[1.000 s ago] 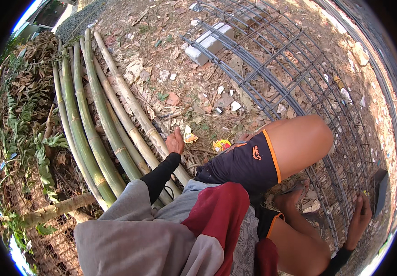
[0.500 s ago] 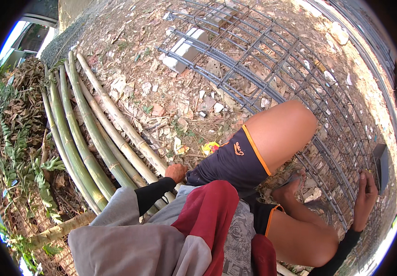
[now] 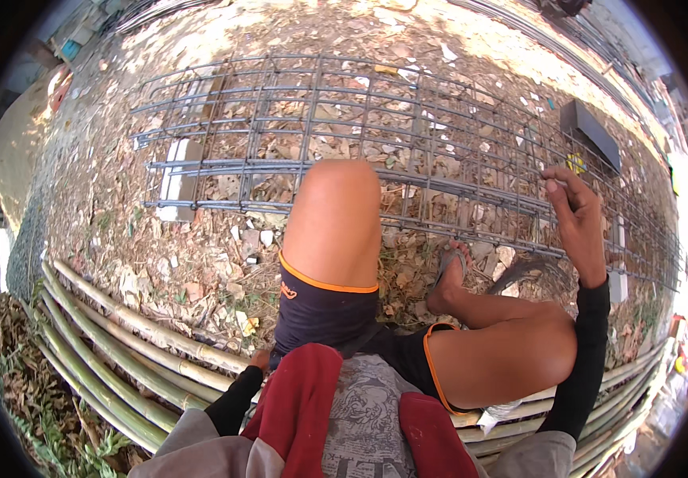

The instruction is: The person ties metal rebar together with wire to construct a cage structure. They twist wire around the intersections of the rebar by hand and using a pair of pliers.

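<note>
I am sitting low over bamboo poles [image 3: 148, 328], facing a long cage of tied steel bars [image 3: 336, 119]. My right hand [image 3: 579, 219] is raised over the cage's right part, with fingers bent forward and a gap between thumb and forefinger. Nothing shows in it, and whether its fingertips touch a bar is unclear. Down beside my left hip, next to the bamboo, is my left hand [image 3: 260, 360]. The thigh and sleeve partly cover it, and its fingers are hidden.
A white block [image 3: 180, 179] supports the cage's left end; another pale block [image 3: 618, 259] is under its right part. Beyond stands a dark box-like piece [image 3: 591, 135]. Leaves and rubble cover the ground. Cut branches [image 3: 41, 398] lie at lower left, and long bars [image 3: 543, 32] run along the back.
The view has swung to the right, so the cage now spans the picture. My right hand is raised with its fingers pointing toward the cage. My left hand stays by my hip, now more covered.
</note>
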{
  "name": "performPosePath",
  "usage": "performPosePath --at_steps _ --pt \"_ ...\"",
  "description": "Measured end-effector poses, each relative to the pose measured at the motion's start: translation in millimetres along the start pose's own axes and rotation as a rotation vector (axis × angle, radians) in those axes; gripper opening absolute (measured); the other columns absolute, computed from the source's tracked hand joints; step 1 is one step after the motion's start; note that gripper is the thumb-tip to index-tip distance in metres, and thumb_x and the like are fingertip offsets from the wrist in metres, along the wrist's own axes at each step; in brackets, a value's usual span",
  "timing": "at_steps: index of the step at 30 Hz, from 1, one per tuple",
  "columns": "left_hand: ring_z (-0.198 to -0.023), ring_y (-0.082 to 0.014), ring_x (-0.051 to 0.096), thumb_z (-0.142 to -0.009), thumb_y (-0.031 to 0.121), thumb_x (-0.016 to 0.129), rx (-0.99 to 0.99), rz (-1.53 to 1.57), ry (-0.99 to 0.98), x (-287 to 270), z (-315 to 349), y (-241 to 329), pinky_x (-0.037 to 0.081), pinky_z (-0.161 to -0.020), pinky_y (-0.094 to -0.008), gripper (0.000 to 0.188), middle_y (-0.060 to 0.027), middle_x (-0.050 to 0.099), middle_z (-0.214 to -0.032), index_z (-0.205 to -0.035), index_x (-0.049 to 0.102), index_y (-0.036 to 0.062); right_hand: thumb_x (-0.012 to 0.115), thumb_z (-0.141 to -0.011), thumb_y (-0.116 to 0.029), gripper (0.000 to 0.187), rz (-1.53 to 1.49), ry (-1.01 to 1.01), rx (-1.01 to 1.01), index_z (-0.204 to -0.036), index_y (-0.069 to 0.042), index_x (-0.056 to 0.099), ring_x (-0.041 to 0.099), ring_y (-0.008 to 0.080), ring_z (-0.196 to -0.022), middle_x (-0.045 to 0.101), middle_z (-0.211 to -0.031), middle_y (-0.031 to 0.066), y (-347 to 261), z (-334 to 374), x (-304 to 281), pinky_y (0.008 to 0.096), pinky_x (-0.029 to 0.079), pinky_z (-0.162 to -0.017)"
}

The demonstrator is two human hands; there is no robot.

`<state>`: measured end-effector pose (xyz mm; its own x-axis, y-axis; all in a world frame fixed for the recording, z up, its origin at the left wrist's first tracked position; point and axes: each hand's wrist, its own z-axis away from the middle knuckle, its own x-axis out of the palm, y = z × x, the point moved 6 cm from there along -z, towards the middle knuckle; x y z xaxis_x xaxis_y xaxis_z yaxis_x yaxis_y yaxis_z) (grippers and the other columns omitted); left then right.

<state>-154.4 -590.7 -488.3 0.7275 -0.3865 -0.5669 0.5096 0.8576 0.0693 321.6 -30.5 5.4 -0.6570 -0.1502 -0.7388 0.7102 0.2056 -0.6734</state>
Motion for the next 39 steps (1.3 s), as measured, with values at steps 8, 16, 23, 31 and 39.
performPosePath --at_steps 8,16,23,31,39 --pt "-0.041 -0.0133 0.047 -0.083 0.063 0.068 -0.063 0.103 -0.145 -227 72 109 0.035 -0.039 -0.0306 0.065 -0.0034 0.050 -0.050 -0.066 0.067 0.0001 0.063 -0.094 -0.019 0.018 0.039 0.154 -0.035 -0.104 -0.005 0.069 0.043 0.0091 -0.060 0.052 -0.065 0.0022 19 14 -31 0.0299 0.034 -0.054" --pt "-0.079 -0.0110 0.064 -0.099 0.027 0.062 1.174 0.660 0.683 -430 230 407 0.049 -0.072 -0.0247 0.032 -0.0095 0.071 -0.087 -0.103 0.072 -0.0029 0.064 -0.088 -0.021 0.018 0.229 -0.003 -0.212 -0.097 -0.010 0.074 0.060 0.0288 -0.059 0.064 -0.067 0.0136 -12 18 -6 0.0408 0.047 -0.060" --pt "-0.090 -0.0193 0.068 -0.100 0.023 0.058 1.565 0.149 -0.052 -291 309 585 0.054 -0.078 -0.0318 0.032 -0.0121 0.072 -0.106 -0.122 0.066 0.0009 0.062 -0.085 -0.018 0.017 0.339 -0.171 -0.366 -0.094 -0.014 0.075 0.067 0.0356 -0.079 0.071 -0.079 0.0145 -73 26 28 0.0472 0.053 -0.075" --pt "-0.065 -0.0086 0.060 -0.100 0.018 0.057 1.559 0.248 -0.263 -257 311 625 0.051 -0.062 -0.0258 0.026 -0.0017 0.063 -0.072 -0.112 0.068 -0.0019 0.066 -0.088 -0.018 0.014 0.490 0.024 -0.403 -0.097 -0.014 0.075 0.066 0.0315 -0.079 0.069 -0.082 0.0086 -79 37 6 0.0441 0.051 -0.069" --pt "-0.067 -0.0339 0.064 -0.093 0.009 0.060 1.908 0.136 0.376 -270 336 656 0.049 -0.061 -0.0420 0.018 -0.0183 0.065 -0.078 -0.106 0.069 0.0000 0.065 -0.089 -0.013 0.018 0.323 0.086 -0.457 -0.104 -0.016 0.075 0.062 0.0323 -0.074 0.062 -0.079 0.0089 -51 11 -16 0.0447 0.048 -0.066"
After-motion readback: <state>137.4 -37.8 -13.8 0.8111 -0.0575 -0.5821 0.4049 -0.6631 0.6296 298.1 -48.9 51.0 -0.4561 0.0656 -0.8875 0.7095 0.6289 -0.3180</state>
